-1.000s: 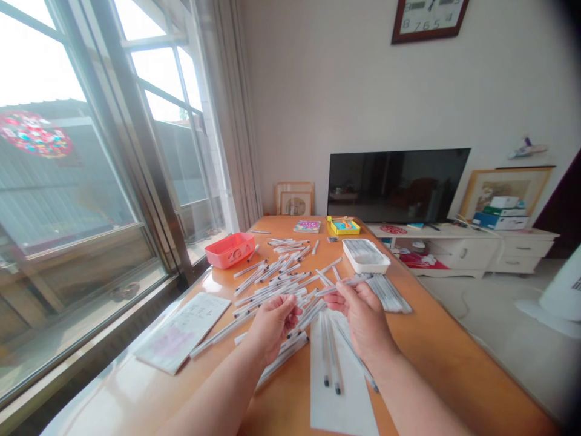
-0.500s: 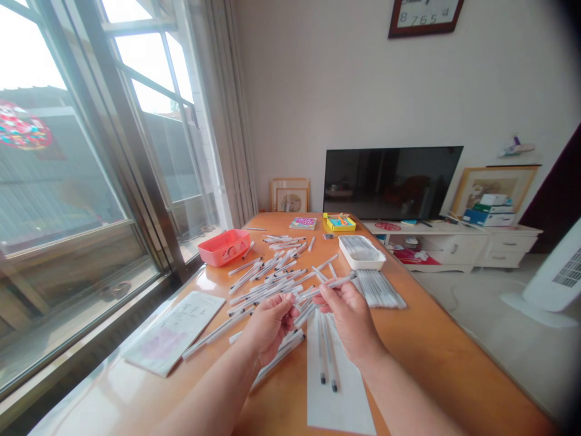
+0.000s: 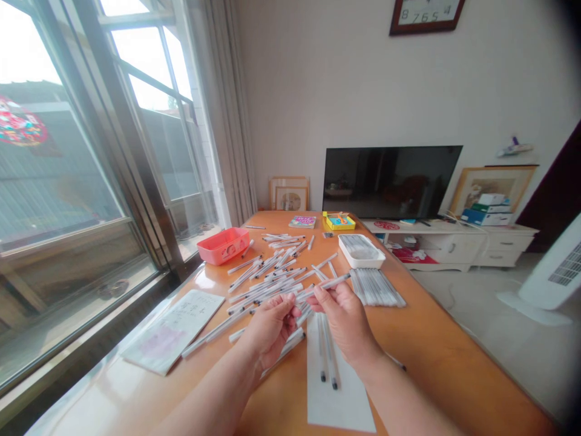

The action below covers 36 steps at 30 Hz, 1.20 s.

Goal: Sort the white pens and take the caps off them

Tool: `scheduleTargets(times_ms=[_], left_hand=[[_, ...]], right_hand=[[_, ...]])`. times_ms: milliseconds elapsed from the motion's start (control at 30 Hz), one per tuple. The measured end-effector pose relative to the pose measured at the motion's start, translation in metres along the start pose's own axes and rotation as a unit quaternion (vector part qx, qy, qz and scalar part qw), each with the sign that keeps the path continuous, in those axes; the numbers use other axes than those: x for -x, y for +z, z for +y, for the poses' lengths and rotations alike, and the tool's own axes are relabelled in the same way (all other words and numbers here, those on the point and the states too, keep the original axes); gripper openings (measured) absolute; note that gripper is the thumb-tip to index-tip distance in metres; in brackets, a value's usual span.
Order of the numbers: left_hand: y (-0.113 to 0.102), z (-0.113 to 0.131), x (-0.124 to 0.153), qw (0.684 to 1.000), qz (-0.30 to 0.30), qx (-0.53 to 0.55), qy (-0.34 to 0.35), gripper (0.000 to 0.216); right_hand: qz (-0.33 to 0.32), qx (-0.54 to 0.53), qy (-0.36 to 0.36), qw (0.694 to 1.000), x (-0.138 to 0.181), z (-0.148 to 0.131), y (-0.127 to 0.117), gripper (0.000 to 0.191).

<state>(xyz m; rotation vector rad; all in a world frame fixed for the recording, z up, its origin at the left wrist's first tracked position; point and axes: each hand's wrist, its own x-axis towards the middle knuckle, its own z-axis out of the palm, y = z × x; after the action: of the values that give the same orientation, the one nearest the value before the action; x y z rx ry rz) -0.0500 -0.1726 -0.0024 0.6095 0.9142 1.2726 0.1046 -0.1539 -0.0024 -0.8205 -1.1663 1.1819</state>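
Observation:
A clear-barrelled pen (image 3: 336, 281) with a dark far end slants up to the right above the table. My right hand (image 3: 347, 321) pinches its barrel between thumb and fingers. My left hand (image 3: 275, 324) is closed at the pen's near end, thumb pressed to the forefinger; the tip there is partly hidden. Below my right hand, two pens with black ends (image 3: 328, 357) lie on a white paper sheet (image 3: 340, 409). A loose pile of similar pens (image 3: 267, 281) spreads beyond my left hand. A dark pen end (image 3: 397, 362) pokes out beside my right forearm.
A row of pens (image 3: 379, 287) lies right of the pile, near a white tray (image 3: 374, 261) holding more. A red basket (image 3: 222, 247) and a booklet (image 3: 175, 330) are on the left. A yellow box (image 3: 340, 224) and a colourful book (image 3: 302, 222) stand farther back.
My right hand has shifted slightly left along with the pen, closer to my left hand. A dark pen end now shows beside my right forearm.

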Motion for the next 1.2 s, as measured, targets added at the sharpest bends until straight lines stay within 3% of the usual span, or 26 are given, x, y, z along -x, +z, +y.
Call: scheduleTargets(times_ms=[500, 900, 1200], left_hand=[[0.0046, 0.0002, 0.0036, 0.998, 0.03, 0.024, 0.055, 0.021], [0.0037, -0.0021, 0.0058, 0.995, 0.013, -0.016, 0.094, 0.027], [0.0036, 0.0, 0.005, 0.997, 0.023, -0.02, 0.068, 0.033]], right_hand=[[-0.017, -0.028, -0.018, 0.999, 0.0036, 0.0023, 0.0081, 0.031], [-0.039, -0.035, -0.002, 0.999, 0.0039, -0.0014, 0.0082, 0.029], [-0.031, -0.033, 0.019, 0.999, -0.0002, 0.0063, 0.0059, 0.036]])
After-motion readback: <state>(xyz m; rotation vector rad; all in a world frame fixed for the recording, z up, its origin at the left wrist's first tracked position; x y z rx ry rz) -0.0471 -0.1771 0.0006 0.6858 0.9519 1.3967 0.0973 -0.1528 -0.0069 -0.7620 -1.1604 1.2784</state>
